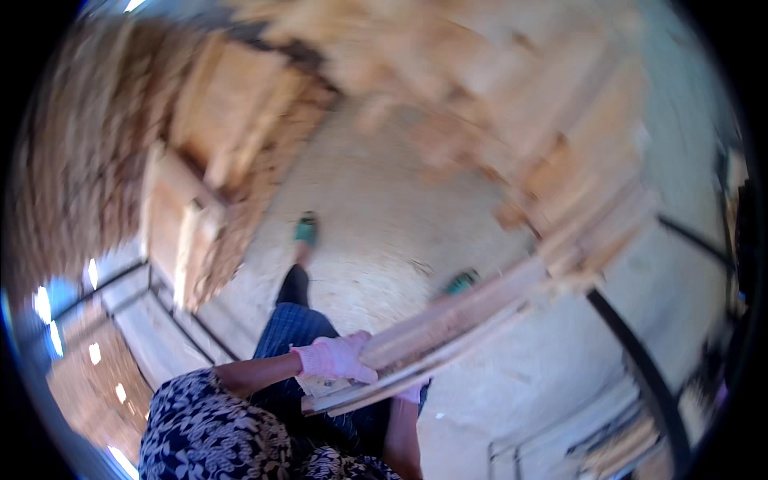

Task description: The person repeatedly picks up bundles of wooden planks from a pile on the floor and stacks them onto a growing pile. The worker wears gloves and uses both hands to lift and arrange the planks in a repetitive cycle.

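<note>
Long, narrow wooden boards slant from in front of my body up to the right, smeared by motion. My left hand, in a pink glove, is closed around their near end, with its fingers over the upper side. On the other side of the boards, my right hand holds them from below. It wears a pink glove too, and the wood hides most of its fingers. Where the far ends of the boards stop is hard to make out against the wood behind them.
A large, blurred heap of wood pieces spreads across the far side. Stacked wood stands at the left, near a dark metal frame. A black bar runs down the right. More boards lie at lower right.
</note>
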### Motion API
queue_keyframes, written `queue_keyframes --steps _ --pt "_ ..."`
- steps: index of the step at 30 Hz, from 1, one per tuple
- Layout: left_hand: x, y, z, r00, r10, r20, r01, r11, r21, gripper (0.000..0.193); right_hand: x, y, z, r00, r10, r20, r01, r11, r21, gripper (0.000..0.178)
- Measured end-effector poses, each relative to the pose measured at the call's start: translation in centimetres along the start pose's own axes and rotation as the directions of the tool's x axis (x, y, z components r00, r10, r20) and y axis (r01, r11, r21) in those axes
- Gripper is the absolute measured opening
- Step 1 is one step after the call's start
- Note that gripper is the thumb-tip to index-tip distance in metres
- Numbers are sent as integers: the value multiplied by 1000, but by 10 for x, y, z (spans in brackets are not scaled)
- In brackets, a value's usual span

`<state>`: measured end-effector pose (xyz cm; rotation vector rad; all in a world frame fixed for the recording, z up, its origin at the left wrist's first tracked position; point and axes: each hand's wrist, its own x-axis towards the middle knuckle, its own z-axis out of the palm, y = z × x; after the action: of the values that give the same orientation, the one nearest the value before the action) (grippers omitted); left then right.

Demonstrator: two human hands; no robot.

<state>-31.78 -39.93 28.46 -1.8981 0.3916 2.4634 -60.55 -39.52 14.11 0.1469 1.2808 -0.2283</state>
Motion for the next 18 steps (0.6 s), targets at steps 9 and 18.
queue_keyframes --steps 9,18 --pt "-101 -206 22 972 -8 -233 -131 809 -573 104 26 99 73 996 27 88 6 936 -352 64" --pt "-94 -300 -78 674 23 -738 -727 -157 -669 85 23 201 503 778 251 576 601 -28 -799 68"
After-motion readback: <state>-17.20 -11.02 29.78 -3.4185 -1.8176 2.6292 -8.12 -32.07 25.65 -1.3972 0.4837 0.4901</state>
